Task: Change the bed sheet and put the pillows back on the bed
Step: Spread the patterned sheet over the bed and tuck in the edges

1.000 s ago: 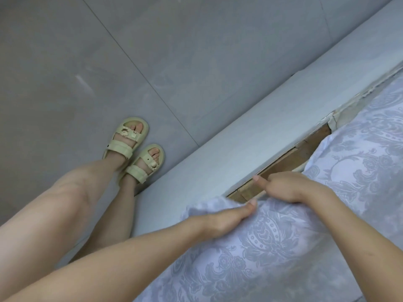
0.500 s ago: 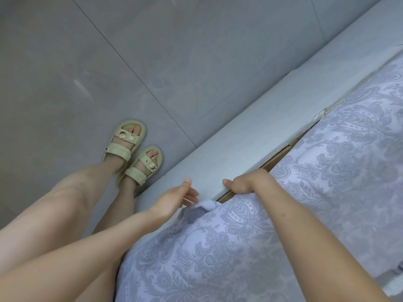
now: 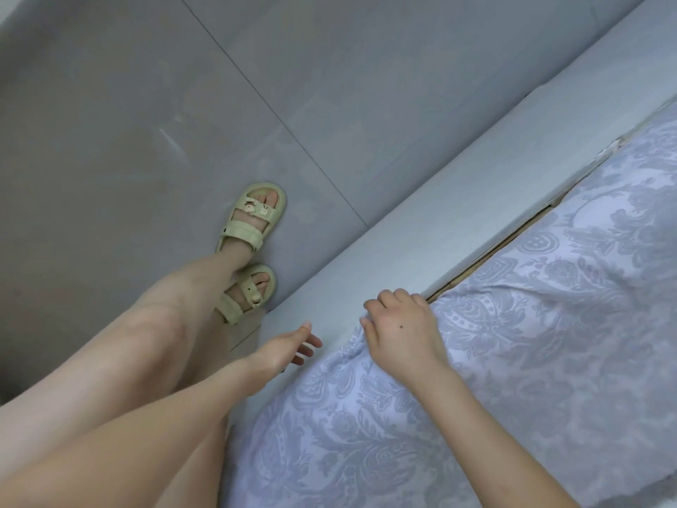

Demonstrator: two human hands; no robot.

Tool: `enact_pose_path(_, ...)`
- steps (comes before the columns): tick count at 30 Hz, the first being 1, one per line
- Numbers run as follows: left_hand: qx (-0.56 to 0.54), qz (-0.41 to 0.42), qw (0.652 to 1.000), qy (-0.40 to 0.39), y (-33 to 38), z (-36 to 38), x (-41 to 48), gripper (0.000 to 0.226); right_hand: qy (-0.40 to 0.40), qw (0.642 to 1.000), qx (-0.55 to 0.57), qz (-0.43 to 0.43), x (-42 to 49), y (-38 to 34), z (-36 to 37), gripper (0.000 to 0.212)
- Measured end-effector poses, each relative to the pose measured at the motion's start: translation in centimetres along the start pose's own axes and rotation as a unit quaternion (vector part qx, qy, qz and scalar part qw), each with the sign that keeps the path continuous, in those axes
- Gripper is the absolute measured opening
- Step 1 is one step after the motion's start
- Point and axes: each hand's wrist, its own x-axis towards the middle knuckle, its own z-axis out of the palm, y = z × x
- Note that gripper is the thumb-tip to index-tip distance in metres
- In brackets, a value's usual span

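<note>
A pale lilac bed sheet (image 3: 531,353) with a grey floral pattern covers the mattress at the lower right. My right hand (image 3: 401,331) lies on the sheet's corner at the mattress edge, its fingers curled over and gripping the fabric next to the bed frame (image 3: 458,185). My left hand (image 3: 289,348) hovers just left of that corner with straight fingers, holding nothing. A narrow gap (image 3: 498,243) between mattress and frame shows brown wood. No pillows are in view.
The light grey padded bed frame runs diagonally from lower left to upper right. Beyond it lies a grey tiled floor (image 3: 183,104). My legs and feet in pale green sandals (image 3: 256,218) stand close against the frame.
My left hand let go of the sheet and drew back to the left, fingers straightened. My right hand pulled the sheet corner over the mattress edge, narrowing the wooden gap.
</note>
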Motion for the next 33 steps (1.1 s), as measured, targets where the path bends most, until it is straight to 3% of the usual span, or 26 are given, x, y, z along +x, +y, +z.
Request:
enact_pose_path(3,-0.080,0.035,0.996,0.006,-2.5,0.1,-1.2,0.049,-0.072,0.997,-0.002,-0.027,0.5,-1.0,0.0,0.036)
enact_pose_path(6,-0.118,0.040,0.992,-0.005,-4.6,0.4,-2.7,0.049,-0.207,0.978,-0.032,-0.025,0.5,-1.9,0.1,0.036)
enact_pose_path(12,-0.130,0.113,0.983,0.060,-7.4,0.6,-3.7,0.036,-0.254,0.964,-0.073,-0.032,-0.6,-3.1,-0.6,0.045)
enact_pose_path(16,-0.162,0.152,0.975,0.025,-7.5,1.1,-4.9,0.040,-0.401,0.911,-0.081,0.055,1.0,-4.3,0.0,0.067)
enact_pose_path(18,-0.149,0.169,0.974,-0.004,-7.1,1.5,-5.1,0.043,-0.423,0.899,-0.096,0.065,1.6,-4.9,0.8,0.074)
enact_pose_path(25,-0.074,0.009,0.965,-0.252,-5.9,6.4,-5.2,0.059,-0.456,0.883,-0.089,0.071,-1.1,-4.5,-1.4,0.073)
enact_pose_path(27,-0.075,-0.009,0.963,-0.259,-5.8,6.8,-4.1,0.057,-0.453,0.882,-0.111,0.073,-0.4,-4.4,-1.3,0.068)
enact_pose_path(30,-0.081,-0.050,0.977,-0.190,-5.8,5.2,-2.0,0.062,-0.433,0.887,-0.139,0.083,1.3,-4.4,0.7,0.064)
enact_pose_path(33,-0.087,-0.038,0.984,-0.148,-5.9,2.6,-1.4,0.072,-0.471,0.864,-0.133,0.116,3.2,-4.3,2.4,0.070)
